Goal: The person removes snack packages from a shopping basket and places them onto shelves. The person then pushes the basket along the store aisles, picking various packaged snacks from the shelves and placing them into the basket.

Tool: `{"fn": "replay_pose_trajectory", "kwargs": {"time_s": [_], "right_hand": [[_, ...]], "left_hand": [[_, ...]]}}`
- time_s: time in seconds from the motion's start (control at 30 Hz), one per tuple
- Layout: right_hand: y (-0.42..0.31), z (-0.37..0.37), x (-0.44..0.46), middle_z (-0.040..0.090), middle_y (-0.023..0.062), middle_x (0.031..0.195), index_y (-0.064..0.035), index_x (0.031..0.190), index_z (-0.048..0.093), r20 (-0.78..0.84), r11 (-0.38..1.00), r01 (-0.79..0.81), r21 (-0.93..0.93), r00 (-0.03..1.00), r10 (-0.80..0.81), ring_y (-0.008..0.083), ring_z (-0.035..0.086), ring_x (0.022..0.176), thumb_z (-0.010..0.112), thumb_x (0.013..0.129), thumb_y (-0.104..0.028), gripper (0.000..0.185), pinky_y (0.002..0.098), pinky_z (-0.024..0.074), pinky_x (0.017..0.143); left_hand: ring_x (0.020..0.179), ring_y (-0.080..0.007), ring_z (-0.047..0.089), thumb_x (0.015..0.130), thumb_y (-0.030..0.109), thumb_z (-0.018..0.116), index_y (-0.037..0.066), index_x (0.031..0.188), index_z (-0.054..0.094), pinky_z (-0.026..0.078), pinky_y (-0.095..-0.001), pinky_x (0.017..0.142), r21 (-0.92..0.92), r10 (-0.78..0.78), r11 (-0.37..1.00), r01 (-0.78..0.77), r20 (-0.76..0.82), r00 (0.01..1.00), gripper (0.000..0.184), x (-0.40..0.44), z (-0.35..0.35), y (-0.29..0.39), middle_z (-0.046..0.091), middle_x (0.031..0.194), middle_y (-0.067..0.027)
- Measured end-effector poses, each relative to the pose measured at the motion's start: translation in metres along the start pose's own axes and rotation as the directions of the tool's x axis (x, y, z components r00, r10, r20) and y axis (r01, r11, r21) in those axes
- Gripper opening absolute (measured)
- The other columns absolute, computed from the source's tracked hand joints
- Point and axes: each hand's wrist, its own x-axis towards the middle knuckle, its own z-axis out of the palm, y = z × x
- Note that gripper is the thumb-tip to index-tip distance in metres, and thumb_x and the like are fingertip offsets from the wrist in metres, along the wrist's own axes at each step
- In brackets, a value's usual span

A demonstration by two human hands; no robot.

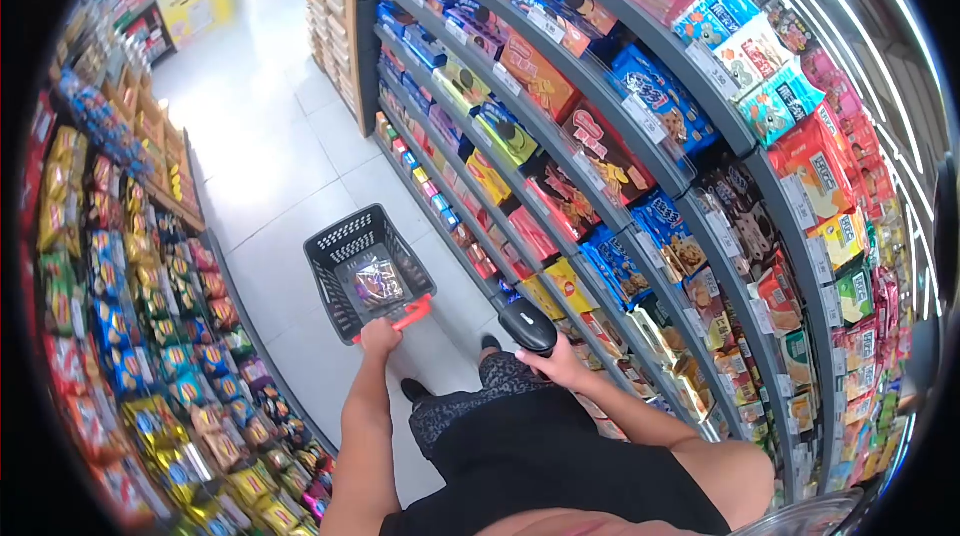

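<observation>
My left hand (380, 336) is closed round the red handle (411, 313) of a black shopping basket (345, 248). Inside the basket lies a clear plastic package (379, 279) with dark contents. My right hand (560, 362) grips a black handheld device (527, 327) with a rounded top, held close to the lower shelves on the right. The basket hangs or rests over the tiled floor ahead of my feet; which of the two cannot be told.
Grey shelves (590, 171) full of packaged snacks and biscuits curve along the right. Bagged snacks (130, 366) fill the shelving on the left. Pale floor tiles (300, 148) run between them. A wooden rack (335, 26) stands at the far end of the right shelves.
</observation>
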Motion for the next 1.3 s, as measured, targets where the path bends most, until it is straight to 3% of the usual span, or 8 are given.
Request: {"fn": "replay_pose_trajectory", "kwargs": {"time_s": [0.23, 0.33, 0.4, 0.53, 1.0, 1.17, 1.2, 1.3], "right_hand": [[-0.01, 0.004, 0.115, 0.062, 0.0003, 0.073, 0.0012, 0.111, 0.065, -0.078, 0.999, -0.006, 0.045, 0.997, 0.01, 0.0069, 0.055, 0.057, 0.078, 0.093, -0.021, 0.032, 0.0262, 0.0443, 0.052], [-0.039, -0.001, 0.178, 0.071, 0.0097, 0.098, 0.0033, 0.118, 0.062, -0.046, 0.991, -0.042, 0.126, 0.998, 0.048, 0.0154, 0.068, 0.087, 0.081, 0.089, -0.022, 0.042, 0.0328, 0.0548, 0.082], [-0.026, -0.002, 0.234, 0.071, 0.0151, 0.112, 0.0045, 0.12, 0.061, -0.172, 0.934, 0.341, -0.108, 0.919, -0.356, 0.0201, 0.065, 0.108, 0.083, 0.087, -0.023, 0.048, 0.0369, 0.0504, 0.098], [-0.064, -0.023, 0.289, 0.07, 0.0174, 0.11, 0.0075, 0.124, 0.059, -0.006, 0.983, 0.183, -0.031, 0.983, -0.183, 0.0219, 0.063, 0.101, 0.084, 0.085, -0.025, 0.057, 0.0378, 0.0502, 0.095], [-0.088, 0.072, 0.317, 0.071, 0.007, 0.098, 0.0023, 0.11, 0.064, -0.473, 0.998, 0.008, 0.055, 0.881, 0.019, 0.012, 0.063, 0.09, 0.082, 0.09, -0.02, 0.035, 0.0313, 0.0525, 0.084], [-0.123, 0.088, 0.276, 0.074, 0.011, 0.101, 0.0005, 0.111, 0.067, -0.603, 0.982, 0.066, 0.179, 0.796, 0.057, 0.0178, 0.069, 0.094, 0.084, 0.086, -0.023, 0.039, 0.0337, 0.0534, 0.087], [-0.125, 0.084, 0.264, 0.074, 0.0107, 0.101, 0.0008, 0.111, 0.067, -0.622, 0.983, 0.062, 0.173, 0.781, 0.06, 0.0169, 0.068, 0.094, 0.084, 0.086, -0.022, 0.038, 0.0335, 0.0534, 0.087], [-0.117, 0.072, 0.239, 0.073, 0.0097, 0.1, 0.0015, 0.109, 0.067, -0.748, 0.989, 0.045, 0.138, 0.66, 0.074, 0.014, 0.067, 0.092, 0.084, 0.085, -0.018, 0.035, 0.0328, 0.0536, 0.085]], "left_hand": [[0.095, -0.0386, 0.072, 0.08, 0.031, 0.064, 0.009, 0.094, 0.08, 0.057, -0.0482, 0.087, 0.044, -0.031, 0.999, 0.027, 0.086, 0.996, 0.03, 0.113, -0.069, -0.023, 0.075, 0.097, -0.0194], [0.095, -0.0393, 0.072, 0.08, 0.033, 0.067, 0.008, 0.094, 0.08, 0.057, -0.0497, 0.087, 0.101, -0.058, 0.994, 0.047, 0.107, 0.993, 0.031, 0.159, -0.093, -0.04, 0.075, 0.097, -0.02], [0.093, -0.04, 0.072, 0.079, 0.033, 0.068, 0.007, 0.093, 0.079, 0.057, -0.05, 0.085, 0.091, -0.052, 0.995, 0.043, 0.1, 0.994, 0.031, 0.19, -0.1, -0.041, 0.075, 0.095, -0.0213], [0.088, -0.0415, 0.072, 0.078, 0.03, 0.069, 0.006, 0.091, 0.079, 0.056, -0.05, 0.082, 0.048, -0.036, 0.998, 0.03, 0.117, 0.992, 0.029, 0.251, -0.111, -0.053, 0.073, 0.088, -0.0243], [0.081, -0.0443, 0.071, 0.079, 0.024, 0.068, 0.0, 0.089, 0.076, 0.054, -0.0516, 0.076, -0.032, 0.083, 0.996, -0.08, 0.119, 0.989, 0.027, 0.311, -0.161, -0.09, 0.071, 0.079, -0.0243], [0.074, -0.0431, 0.071, 0.08, 0.026, 0.068, 0.0, 0.08, 0.074, 0.053, -0.0518, 0.07, -0.052, 0.151, 0.988, -0.145, 0.16, 0.975, 0.026, 0.32, -0.161, -0.11, 0.07, 0.072, -0.0221], [0.083, -0.0437, 0.069, 0.081, 0.027, 0.07, 0.002, 0.092, 0.073, 0.052, -0.0519, 0.076, 0.002, 0.141, 0.989, -0.145, 0.214, 0.967, 0.028, 0.319, -0.168, -0.107, 0.07, 0.083, -0.0221], [0.096, -0.0444, 0.062, 0.082, 0.021, 0.073, -0.001, 0.111, 0.062, 0.048, -0.051, 0.085, -0.078, 0.463, 0.874, -0.479, -0.156, 0.872, 0.038, 0.317, -0.172, -0.098, 0.063, 0.101, -0.0222]]}}
